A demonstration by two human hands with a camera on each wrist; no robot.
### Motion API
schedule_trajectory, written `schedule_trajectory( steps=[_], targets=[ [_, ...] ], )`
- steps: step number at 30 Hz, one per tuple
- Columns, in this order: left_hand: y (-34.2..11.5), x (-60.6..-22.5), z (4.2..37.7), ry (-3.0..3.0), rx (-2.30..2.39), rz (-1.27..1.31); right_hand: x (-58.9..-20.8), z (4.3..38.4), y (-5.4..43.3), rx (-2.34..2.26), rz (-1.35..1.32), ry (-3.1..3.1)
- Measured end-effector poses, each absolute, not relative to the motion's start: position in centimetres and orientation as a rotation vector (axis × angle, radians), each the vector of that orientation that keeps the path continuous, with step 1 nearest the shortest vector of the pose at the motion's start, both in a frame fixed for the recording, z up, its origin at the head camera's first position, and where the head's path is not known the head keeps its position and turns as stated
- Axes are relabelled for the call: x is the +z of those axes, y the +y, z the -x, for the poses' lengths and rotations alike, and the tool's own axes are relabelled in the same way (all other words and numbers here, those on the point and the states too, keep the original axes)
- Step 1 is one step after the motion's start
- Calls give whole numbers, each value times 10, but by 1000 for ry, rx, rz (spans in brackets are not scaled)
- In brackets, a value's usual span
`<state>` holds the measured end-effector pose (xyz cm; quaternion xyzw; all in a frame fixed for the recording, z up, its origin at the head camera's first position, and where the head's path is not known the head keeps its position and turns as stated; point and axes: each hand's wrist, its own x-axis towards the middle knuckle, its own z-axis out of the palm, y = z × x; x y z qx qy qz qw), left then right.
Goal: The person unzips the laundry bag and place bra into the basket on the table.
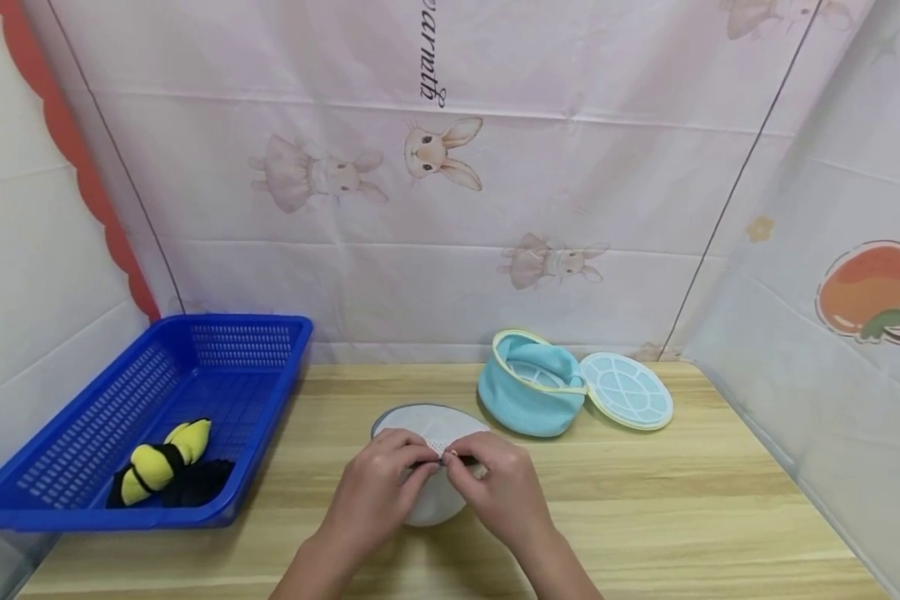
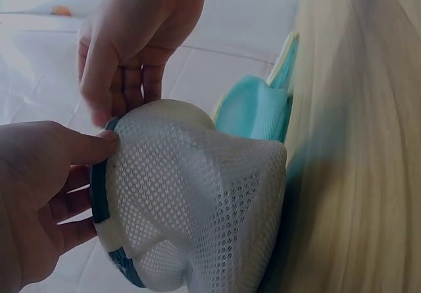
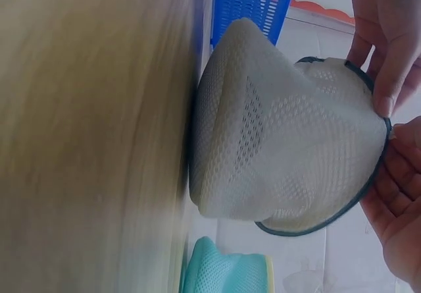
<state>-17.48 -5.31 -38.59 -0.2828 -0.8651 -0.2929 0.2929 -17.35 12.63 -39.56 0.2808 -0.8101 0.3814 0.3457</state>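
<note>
Left hand: we are pinching the dark rim of the round white mesh laundry pouch [image 1: 431,467] with our left hand [image 1: 378,487], thumb tip pressed on the edge and the other fingers curled beneath it.
Right hand: our right hand [image 1: 495,487] is pinching the same rim just beside the left, fingertips meeting over what looks like the zip; the puller itself is too small for us to make out.
White pouch: it is sitting on the pale wooden bench [image 1: 645,517] right in front of us, bulging as if filled, though we cannot see what is inside. Its rim is looking closed along the stretch the wrist views show.
Stage: we are judging that the white pouch is at the fastening step, with the zip at or close to its end.
Teal pouch: the round teal mesh laundry pouch with a yellow-trimmed rim [image 1: 528,396] is standing open behind our right hand, near but apart from the white one, its flat round lid [image 1: 626,390] flopped onto the bench on its far side. It is looking not yet filled or zipped.
Blue basket: the blue perforated plastic basket [image 1: 232,333] is resting at the left end of the bench, well apart from our hands.
Left in the basket: a yellow-and-black striped rolled sock [image 1: 161,462] and a black bundle of fabric [image 1: 198,483] are lying in its near corner, touching each other, so we are reckoning some work is remaining.
</note>
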Motion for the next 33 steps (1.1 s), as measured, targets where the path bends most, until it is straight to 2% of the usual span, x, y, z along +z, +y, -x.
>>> schedule_trajectory(
  steps=[9,22,33],
  targets=[
    [-64,-385,180,-2365,-883,656,-395,175,133,986,-648,-2112],
    [-62,-385,178,-2432,-848,613,-394,175,132,991,-662,-2113],
    [-52,-390,176,-2241,-814,830,-395,174,125,1002,-768,-2099]
  ],
)
